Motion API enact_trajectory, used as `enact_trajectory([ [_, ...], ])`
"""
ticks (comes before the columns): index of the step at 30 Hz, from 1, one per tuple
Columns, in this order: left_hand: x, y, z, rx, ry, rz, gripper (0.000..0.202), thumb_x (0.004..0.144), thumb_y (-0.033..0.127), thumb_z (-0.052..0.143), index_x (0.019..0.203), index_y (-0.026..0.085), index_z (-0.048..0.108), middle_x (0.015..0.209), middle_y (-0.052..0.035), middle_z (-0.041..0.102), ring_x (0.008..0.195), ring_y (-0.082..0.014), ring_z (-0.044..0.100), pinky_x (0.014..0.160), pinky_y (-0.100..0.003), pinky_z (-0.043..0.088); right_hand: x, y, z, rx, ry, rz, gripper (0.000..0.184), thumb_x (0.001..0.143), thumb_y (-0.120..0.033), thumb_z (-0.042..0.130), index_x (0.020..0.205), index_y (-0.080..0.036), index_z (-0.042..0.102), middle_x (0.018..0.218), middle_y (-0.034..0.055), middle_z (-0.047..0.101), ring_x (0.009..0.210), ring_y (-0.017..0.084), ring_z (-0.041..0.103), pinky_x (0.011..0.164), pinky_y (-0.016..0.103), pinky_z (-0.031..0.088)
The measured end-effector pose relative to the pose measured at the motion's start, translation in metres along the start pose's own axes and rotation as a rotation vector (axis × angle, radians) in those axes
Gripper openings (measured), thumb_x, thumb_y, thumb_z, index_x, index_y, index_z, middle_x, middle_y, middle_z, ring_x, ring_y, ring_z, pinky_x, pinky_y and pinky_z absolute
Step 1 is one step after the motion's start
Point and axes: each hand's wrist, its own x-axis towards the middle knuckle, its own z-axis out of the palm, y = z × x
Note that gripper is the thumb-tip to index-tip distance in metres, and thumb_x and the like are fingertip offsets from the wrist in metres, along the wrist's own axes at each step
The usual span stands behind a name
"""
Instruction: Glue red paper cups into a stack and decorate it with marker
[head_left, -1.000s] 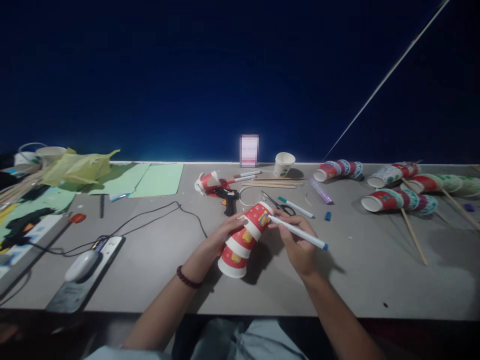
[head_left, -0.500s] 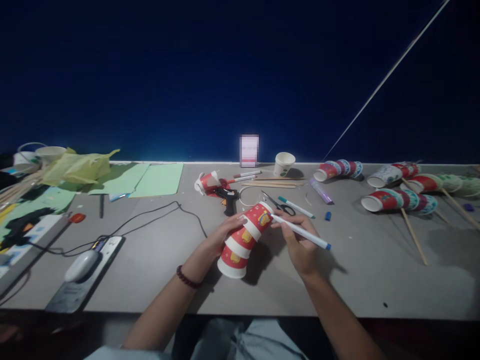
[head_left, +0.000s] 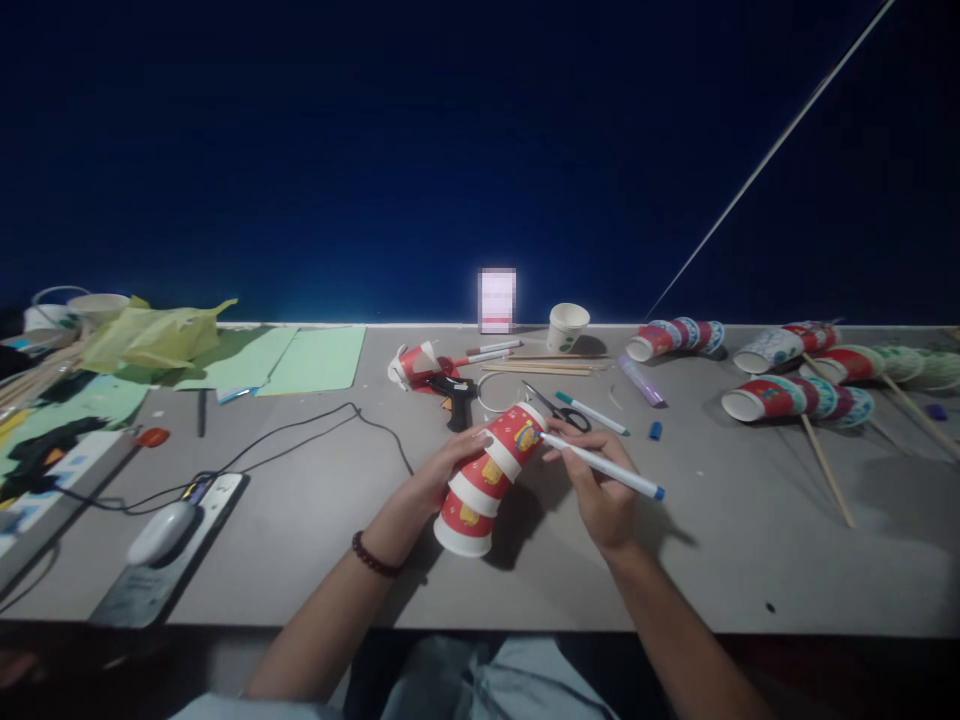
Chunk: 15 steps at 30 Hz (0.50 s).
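Note:
A tilted stack of red and white paper cups [head_left: 480,482] with yellow figures is held in my left hand [head_left: 442,468], above the grey table. Some of my left fingers are hidden behind the cups. My right hand [head_left: 600,490] grips a white marker [head_left: 604,466] with a blue end. Its tip is at the yellow and blue figure on the top cup. Behind the cups lie black-handled scissors [head_left: 571,414], a teal-ended marker [head_left: 592,413] and a black glue gun [head_left: 456,398]. To the right is a small blue cap [head_left: 655,431].
Several decorated cup stacks with sticks [head_left: 799,400] lie at the right. A white paper cup [head_left: 568,328] stands at the back. On the left are green paper [head_left: 315,360], a yellow plastic bag [head_left: 154,338], a power strip [head_left: 176,550] and a black cord [head_left: 300,435].
The marker tip has shifted very slightly left and down on the top cup's figure, where a bit more blue shows. Both hands keep their hold; the view has barely moved.

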Motion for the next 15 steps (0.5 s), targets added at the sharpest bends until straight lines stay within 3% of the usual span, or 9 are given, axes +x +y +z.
enact_trajectory([
  [11, 0.0037, -0.0033, -0.006, -0.001, 0.026, 0.015, 0.05, 0.078, 0.033, 0.077, 0.122, 0.011, 0.068, 0.1, -0.0135, 0.077, 0.074, -0.0198, 0.072, 0.068, -0.026, 0.055, -0.0027, 0.0013, -0.0026, -0.012, -0.078, -0.006, 0.006, 0.09, -0.027, 0.065, 0.085, -0.025, 0.064, 0.069, 0.0035, 0.075, 0.12, 0.027, 0.066, 0.102, 0.05, 0.053],
  [15, 0.0052, -0.0044, -0.0076, -0.028, 0.029, 0.027, 0.043, 0.079, 0.032, 0.077, 0.116, 0.011, 0.07, 0.097, -0.0132, 0.077, 0.075, -0.021, 0.073, 0.068, -0.027, 0.056, -0.0037, 0.001, -0.003, -0.074, -0.134, -0.008, 0.007, 0.088, -0.028, 0.067, 0.082, -0.023, 0.069, 0.106, 0.0111, 0.077, 0.124, 0.028, 0.063, 0.099, 0.046, 0.055],
])
